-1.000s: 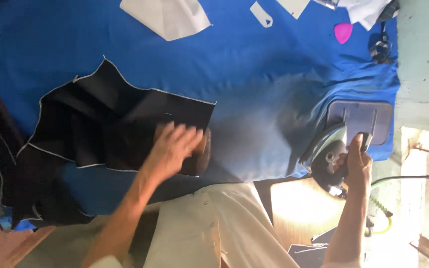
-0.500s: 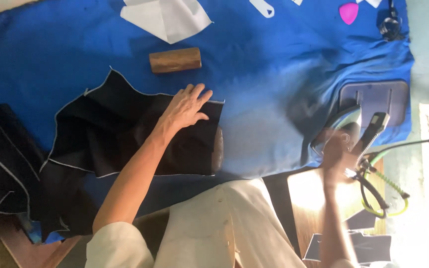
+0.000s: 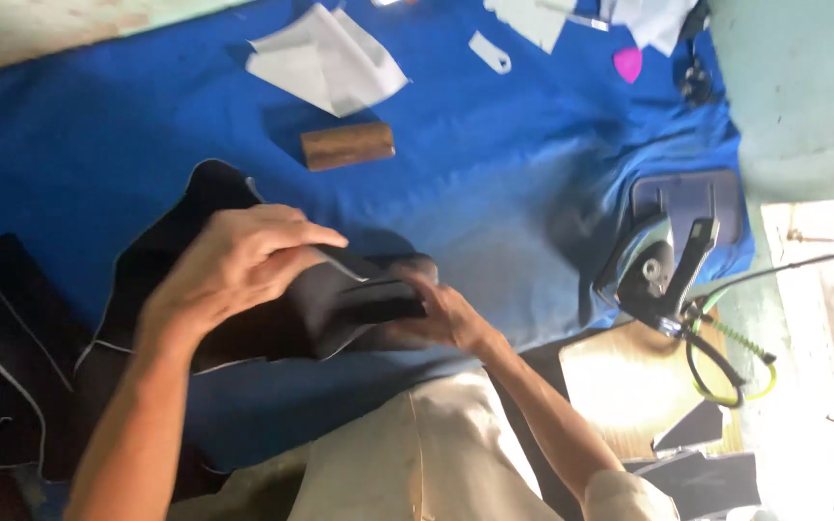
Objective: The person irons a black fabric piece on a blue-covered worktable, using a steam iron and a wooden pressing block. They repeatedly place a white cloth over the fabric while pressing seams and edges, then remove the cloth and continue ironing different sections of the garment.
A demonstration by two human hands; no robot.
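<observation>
Both hands work the black fabric piece (image 3: 243, 289) lying at the centre-left of the frame on the blue cloth-covered table (image 3: 494, 174). The left hand (image 3: 234, 265) curls its fingers over a folded edge, pinching it, while the right hand (image 3: 441, 314) grips the same fold from below. A brown wooden block (image 3: 347, 145) lies above them, white paper (image 3: 325, 63) at the top, and an iron (image 3: 668, 260) rests at the right.

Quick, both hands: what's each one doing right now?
Left hand: closed on the black fabric, folding its edge.
Right hand: gripping the same fabric.
</observation>
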